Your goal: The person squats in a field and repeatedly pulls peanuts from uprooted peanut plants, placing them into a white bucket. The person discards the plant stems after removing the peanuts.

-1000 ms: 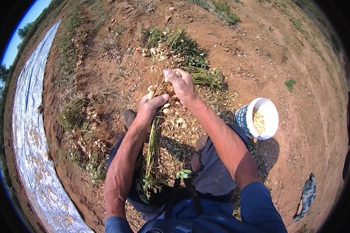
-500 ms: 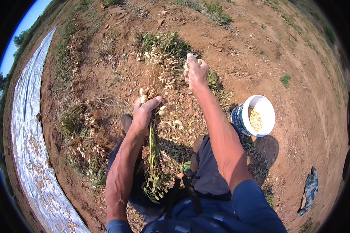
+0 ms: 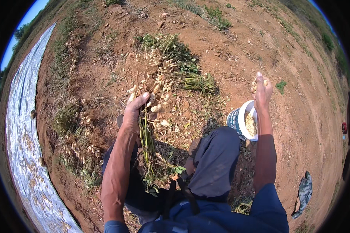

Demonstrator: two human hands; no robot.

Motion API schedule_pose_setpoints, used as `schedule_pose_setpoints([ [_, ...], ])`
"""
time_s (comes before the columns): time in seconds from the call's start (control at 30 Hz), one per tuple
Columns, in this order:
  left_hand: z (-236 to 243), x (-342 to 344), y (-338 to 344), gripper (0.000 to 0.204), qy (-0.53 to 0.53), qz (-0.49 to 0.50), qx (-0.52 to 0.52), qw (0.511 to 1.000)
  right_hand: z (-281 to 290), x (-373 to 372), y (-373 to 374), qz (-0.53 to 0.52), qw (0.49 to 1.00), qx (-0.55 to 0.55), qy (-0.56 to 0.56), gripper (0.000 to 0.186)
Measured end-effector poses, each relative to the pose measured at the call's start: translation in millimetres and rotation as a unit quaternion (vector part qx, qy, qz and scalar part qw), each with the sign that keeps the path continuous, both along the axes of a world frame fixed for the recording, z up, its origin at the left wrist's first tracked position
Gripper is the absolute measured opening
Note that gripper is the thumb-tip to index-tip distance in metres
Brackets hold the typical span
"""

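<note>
In front of my knees my left hand (image 3: 134, 110) grips a pulled peanut plant (image 3: 146, 136) near its roots. Pale peanuts stick out above the fist, and the green stems hang down toward my lap. My right hand (image 3: 263, 91) is closed around several loose peanuts (image 3: 255, 84), which show at its fingers. It is held above and just beyond the far right side of a white bucket (image 3: 242, 110), whose inside holds shelled-looking pale peanuts (image 3: 251, 124). My right forearm covers part of the bucket's rim.
A heap of uprooted peanut plants (image 3: 165, 58) with pods lies ahead, another pile (image 3: 81, 136) to the left. A long silvery sheet (image 3: 27, 136) strewn with pods runs along the far left. A camouflage cloth (image 3: 304, 194) lies on the soil at right.
My right hand has swung from the plant heap to the right, over by the bucket, carrying peanuts. My left hand has shifted slightly left, still gripping the plant. The right knee shows more.
</note>
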State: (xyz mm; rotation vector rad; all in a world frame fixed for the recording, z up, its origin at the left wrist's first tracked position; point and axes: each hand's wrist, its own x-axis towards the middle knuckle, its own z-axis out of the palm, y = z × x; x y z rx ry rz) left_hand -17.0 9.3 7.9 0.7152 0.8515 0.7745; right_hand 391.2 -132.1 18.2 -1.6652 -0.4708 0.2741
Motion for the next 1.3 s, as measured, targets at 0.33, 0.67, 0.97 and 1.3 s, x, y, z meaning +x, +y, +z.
schedule_pose_setpoints([
  [0.33, -14, 7, 8, 0.035, -0.23, -0.075, 0.018, 0.97, -123, 109, -110, 0.082, 0.844, -0.414, -0.331, 0.061],
  [0.67, -4, 19, -3, 0.058, -0.201, -0.094, 0.024, 0.975, 8, -127, 71, 0.576, 0.807, -0.006, 0.131, 0.061],
  [0.97, -5, 14, -4, 0.066, -0.177, -0.172, -0.038, 0.968, -1, -203, 112, 0.56, 0.72, 0.093, 0.399, 0.04],
  [1.3, 2, 25, -14, 0.068, -0.131, -0.168, -0.106, 0.971, -35, -210, 108, 0.484, 0.825, 0.184, 0.227, 0.016],
])
